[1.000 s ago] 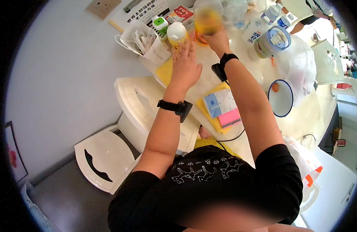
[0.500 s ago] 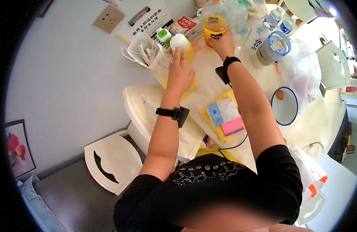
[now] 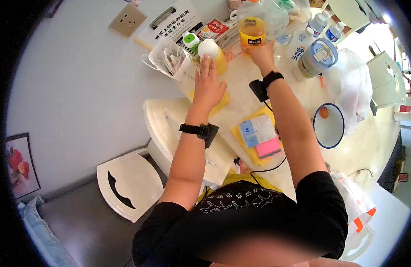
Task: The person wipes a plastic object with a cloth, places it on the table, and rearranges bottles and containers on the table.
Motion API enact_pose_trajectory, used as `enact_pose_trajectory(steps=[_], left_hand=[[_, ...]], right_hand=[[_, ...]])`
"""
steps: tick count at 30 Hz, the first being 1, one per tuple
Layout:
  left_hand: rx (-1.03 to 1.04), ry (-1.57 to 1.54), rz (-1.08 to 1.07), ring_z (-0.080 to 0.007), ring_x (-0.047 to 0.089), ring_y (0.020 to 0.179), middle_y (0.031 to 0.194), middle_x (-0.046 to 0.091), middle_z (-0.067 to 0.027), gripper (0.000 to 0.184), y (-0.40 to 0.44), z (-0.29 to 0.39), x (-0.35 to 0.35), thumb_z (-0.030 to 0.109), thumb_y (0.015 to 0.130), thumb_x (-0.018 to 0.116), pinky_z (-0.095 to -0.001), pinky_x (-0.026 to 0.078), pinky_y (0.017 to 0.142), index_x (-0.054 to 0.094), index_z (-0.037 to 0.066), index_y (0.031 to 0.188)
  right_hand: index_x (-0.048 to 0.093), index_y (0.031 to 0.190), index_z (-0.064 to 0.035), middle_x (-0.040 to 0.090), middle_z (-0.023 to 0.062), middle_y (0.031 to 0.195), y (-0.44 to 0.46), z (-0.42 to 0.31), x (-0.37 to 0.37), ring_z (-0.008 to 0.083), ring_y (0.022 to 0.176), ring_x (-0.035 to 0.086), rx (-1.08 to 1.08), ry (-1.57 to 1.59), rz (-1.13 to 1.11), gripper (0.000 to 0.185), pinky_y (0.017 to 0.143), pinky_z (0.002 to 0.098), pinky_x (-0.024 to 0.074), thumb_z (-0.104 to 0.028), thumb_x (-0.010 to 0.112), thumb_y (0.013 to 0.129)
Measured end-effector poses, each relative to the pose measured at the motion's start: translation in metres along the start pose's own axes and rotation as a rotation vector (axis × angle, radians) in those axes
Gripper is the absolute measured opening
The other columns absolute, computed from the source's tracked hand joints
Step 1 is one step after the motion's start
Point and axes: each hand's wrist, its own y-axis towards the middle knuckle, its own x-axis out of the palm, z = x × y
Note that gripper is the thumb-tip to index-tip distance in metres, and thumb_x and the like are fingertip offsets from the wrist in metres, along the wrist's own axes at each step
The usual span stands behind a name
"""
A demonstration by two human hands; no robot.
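Note:
My left hand (image 3: 210,89) lies with straight fingers against the near side of a white-capped bottle of yellow liquid (image 3: 221,62); the thumb stands apart. My right hand (image 3: 262,57) is around the lower part of a juice bottle (image 3: 252,27) with a yellow label and orange cap. Its thumb shows on the left side, while some fingers are hidden. The juice bottle stands upright near the back of the table. Beside the white-capped bottle is a smaller bottle with a green-and-white cap (image 3: 190,40).
A paper bag (image 3: 181,69) and clipboard (image 3: 172,22) stand by the wall. To the right are a blue-lidded tumbler (image 3: 318,58), a white bottle (image 3: 299,44), a plastic bag (image 3: 354,84) and a blue-rimmed bowl (image 3: 328,133). Yellow cloth (image 3: 241,142) lies under blue-and-white packets (image 3: 257,130) and a pink sponge (image 3: 268,147).
My right hand has slid down to the lower part of the juice bottle, uncovering its label. The view has shifted slightly; my left hand stays at the white-capped bottle.

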Motion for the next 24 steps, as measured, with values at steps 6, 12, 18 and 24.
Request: enact_pose_trajectory(steps=[6, 12, 18, 24], left_hand=[[-0.041, -0.115, 0.056, -0.0384, 0.022, 0.142, 0.155, 0.014, -0.0244, 0.079, 0.004, -0.008, 0.002, 0.017, 0.083, 0.064, -0.0521, 0.023, 0.113, 0.022, -0.003, 0.147], [-0.116, -0.121, 0.03, -0.0397, 0.019, 0.143, 0.155, 0.019, -0.0233, 0.078, 0.008, -0.013, 0.007, 0.014, 0.084, 0.062, -0.0551, 0.023, 0.112, 0.021, -0.002, 0.147], [-0.154, -0.078, -0.014, -0.0401, 0.016, 0.144, 0.156, 0.02, -0.0194, 0.076, 0.006, -0.015, 0.006, 0.013, 0.084, 0.06, -0.0571, 0.021, 0.113, 0.02, 0.002, 0.149], [-0.12, -0.148, 0.0, -0.0431, 0.021, 0.141, 0.154, 0.024, -0.0204, 0.075, 0.009, -0.016, 0.004, 0.011, 0.083, 0.061, -0.0526, 0.023, 0.114, 0.023, 0.002, 0.148]], right_hand=[[0.029, 0.138, 0.0087, 0.044, 0.0272, 0.133, -0.04, -0.042, 0.015, 0.0434, 0.114, 0.051, -0.263, -0.271, -0.249, 0.09, 0.099, 0.043, 0.0442, -0.016, 0.079, 0.069], [0.045, 0.136, -0.0162, 0.039, 0.0249, 0.141, -0.051, -0.064, 0.063, 0.0436, 0.12, 0.048, -0.406, -0.226, -0.247, 0.061, 0.1, 0.0462, 0.0406, -0.017, 0.067, 0.08], [0.052, 0.131, -0.0186, 0.039, 0.0237, 0.141, -0.042, -0.057, 0.077, 0.0418, 0.122, 0.048, -0.51, -0.25, -0.325, 0.045, 0.097, 0.0445, 0.0452, -0.012, 0.057, 0.087], [0.053, 0.128, -0.019, 0.041, 0.0223, 0.139, -0.043, -0.066, 0.07, 0.0421, 0.114, 0.054, -0.426, -0.297, -0.346, 0.044, 0.093, 0.0455, 0.0475, -0.012, 0.059, 0.084]])
